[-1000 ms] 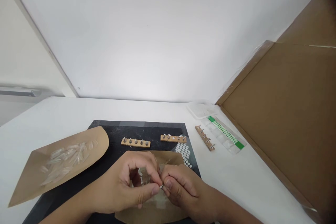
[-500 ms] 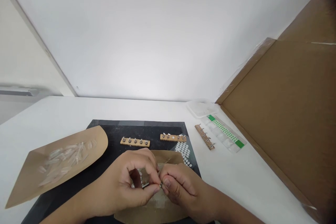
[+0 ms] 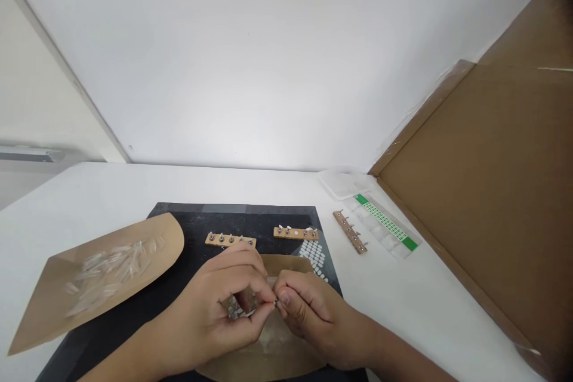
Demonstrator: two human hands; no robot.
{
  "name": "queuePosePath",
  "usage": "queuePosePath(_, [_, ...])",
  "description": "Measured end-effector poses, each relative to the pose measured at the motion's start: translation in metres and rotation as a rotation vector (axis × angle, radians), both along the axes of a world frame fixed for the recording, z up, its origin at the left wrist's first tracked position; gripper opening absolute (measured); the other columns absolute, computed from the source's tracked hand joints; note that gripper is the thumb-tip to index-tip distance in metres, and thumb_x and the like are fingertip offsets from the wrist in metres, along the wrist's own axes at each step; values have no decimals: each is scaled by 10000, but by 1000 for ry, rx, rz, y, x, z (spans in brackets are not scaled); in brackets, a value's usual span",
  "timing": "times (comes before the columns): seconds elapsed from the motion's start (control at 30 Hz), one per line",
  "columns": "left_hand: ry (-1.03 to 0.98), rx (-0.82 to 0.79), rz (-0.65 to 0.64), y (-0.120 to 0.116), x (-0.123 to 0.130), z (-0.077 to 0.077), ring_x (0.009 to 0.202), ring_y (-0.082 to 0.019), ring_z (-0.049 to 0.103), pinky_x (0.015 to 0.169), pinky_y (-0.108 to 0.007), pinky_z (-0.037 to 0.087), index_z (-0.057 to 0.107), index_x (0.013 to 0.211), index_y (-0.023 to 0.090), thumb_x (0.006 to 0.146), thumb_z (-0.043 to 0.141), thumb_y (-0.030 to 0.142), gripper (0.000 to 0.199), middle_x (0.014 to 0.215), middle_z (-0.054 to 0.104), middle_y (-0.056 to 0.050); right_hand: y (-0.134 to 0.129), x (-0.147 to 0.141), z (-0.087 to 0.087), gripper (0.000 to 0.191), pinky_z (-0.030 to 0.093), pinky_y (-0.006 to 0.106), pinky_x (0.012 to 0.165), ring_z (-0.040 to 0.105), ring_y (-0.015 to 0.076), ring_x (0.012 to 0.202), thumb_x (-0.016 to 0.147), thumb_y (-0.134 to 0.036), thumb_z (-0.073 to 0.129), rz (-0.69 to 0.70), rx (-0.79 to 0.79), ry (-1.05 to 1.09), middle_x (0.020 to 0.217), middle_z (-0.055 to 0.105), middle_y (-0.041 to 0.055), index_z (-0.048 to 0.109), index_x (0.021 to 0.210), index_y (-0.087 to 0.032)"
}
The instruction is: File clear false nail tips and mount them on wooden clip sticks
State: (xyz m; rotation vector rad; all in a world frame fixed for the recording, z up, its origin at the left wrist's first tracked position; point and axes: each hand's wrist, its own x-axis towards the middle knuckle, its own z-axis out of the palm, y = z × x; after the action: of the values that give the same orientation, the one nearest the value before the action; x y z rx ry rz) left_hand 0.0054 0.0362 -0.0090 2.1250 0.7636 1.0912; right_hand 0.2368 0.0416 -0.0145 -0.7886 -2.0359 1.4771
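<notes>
Evidently, this is the fiddly step: the left hand [image 3: 201, 307] and right hand [image 3: 308, 316] meet over a tan paper sheet [image 3: 259, 364], each pinching thumb to forefinger on a tiny dark metallic-looking piece [image 3: 276, 303]. What it is I can't tell; fingertips hide most of it. By my reading, the next move calls for one steady pinch while the other adjusts. Beyond, on the black mat [image 3: 192, 262], lie two tan cardboard strips [image 3: 295, 233] set with metal studs; the left hand overlaps the nearer one's edge from here. Small white ovals [image 3: 312, 253] sit just beside the other. Clear plastic tubes [image 3: 111, 268] are heaped on another tan paper sheet [image 3: 40, 304] to the left, clear of the work.
</notes>
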Motion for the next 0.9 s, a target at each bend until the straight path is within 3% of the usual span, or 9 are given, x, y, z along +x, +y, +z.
queuePosePath(0.17, [22,123,52,0,3,-4,792,-163,614,774,-324,512,704,1012,201,944,655,24,196,870,642,-30,2,2,-1,481,342,253,599,413,120,619,1157,-560,346,-20,-31,-14,700,458,-51,511,873,-209])
queuePosePath(0.37, [41,169,78,1,3,-6,813,-162,583,742,-299,496,699,1090,202,972,642,19,225,937,617,-38,6,1,1,354,434,301,780,580,168,832,1148,-400,458,-92,176,-7,885,634,13,704,982,-206])
queuePosePath(0.5, [59,250,135,1,3,-6,859,-176,583,777,-320,497,697,1184,196,991,635,13,273,971,619,-49,9,0,-4,261,442,314,772,594,185,842,1118,-345,544,-178,274,-16,873,637,19,781,1075,-245])
queuePosePath(0.73, [88,451,290,4,0,-8,1011,-247,591,953,-463,499,678,1283,159,960,621,-56,392,1054,696,-95,20,6,-13,189,471,298,635,602,177,740,1071,-314,620,-521,406,-32,940,688,53,794,1106,-247])
queuePosePath(0.9, [97,522,320,2,1,-5,973,-251,603,938,-486,508,686,1197,117,909,640,-71,348,1007,706,-104,40,21,-18,182,500,309,619,695,215,817,1054,-353,645,-704,444,-169,997,774,63,797,1094,-262])
